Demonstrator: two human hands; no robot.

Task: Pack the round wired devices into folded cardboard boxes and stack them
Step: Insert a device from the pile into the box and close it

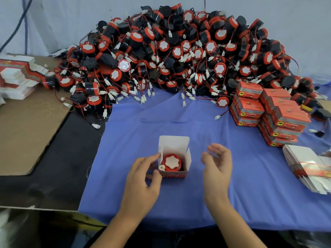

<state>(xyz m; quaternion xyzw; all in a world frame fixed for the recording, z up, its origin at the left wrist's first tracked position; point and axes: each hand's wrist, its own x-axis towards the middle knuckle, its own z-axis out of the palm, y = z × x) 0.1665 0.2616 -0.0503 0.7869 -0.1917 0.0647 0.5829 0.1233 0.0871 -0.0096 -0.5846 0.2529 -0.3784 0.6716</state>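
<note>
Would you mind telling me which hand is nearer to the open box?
Left. The left hand grips the open box at its left side; the right hand is apart, to its right.

I can read no text. The stacked boxes [286, 120], right of my open box [174, 143], bear small print, too blurred.
</note>
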